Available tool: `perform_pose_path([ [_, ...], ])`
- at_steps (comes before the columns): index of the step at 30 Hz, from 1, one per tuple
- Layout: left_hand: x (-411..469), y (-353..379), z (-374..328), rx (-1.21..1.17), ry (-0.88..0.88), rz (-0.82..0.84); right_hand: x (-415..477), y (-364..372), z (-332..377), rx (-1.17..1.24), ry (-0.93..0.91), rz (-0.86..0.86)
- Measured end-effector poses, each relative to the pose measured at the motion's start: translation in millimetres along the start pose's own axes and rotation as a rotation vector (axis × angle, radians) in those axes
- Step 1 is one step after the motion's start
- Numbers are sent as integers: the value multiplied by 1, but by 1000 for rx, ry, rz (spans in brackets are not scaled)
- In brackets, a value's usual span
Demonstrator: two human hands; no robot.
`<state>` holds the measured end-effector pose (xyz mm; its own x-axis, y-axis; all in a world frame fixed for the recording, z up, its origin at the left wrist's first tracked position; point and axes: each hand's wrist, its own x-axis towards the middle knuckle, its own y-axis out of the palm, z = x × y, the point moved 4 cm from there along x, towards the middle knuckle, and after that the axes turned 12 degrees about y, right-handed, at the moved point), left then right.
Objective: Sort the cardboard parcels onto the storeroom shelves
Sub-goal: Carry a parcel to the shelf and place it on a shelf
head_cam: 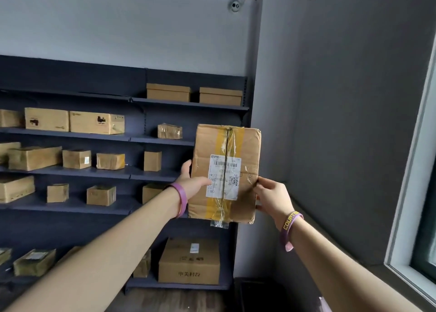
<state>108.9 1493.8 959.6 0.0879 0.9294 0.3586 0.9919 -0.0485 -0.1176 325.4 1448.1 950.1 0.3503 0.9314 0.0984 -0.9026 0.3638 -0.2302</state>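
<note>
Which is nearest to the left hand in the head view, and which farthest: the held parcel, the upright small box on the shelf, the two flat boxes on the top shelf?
1. Held parcel: the left hand grips its left side.
2. Upright small box: on a shelf, left of the hand.
3. Two flat boxes: top shelf, highest up.

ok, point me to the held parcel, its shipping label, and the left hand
held parcel (245, 144): head view, upper cardboard face right of the tape
shipping label (224, 177): head view, label's middle
left hand (194, 182): head view, back of hand

Parcel (225, 173) held btwn both hands, shelves (132, 139) behind-left, window (422, 170) right.
</note>
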Motion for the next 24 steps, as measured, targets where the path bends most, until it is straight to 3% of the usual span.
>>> perform_pose_path([
  [12,187,33,92,-84,32,25,196,43,-26,5,8,-15],
  [24,422,29,153,8,48,-105,456,120,-13,61,-79,159],
])
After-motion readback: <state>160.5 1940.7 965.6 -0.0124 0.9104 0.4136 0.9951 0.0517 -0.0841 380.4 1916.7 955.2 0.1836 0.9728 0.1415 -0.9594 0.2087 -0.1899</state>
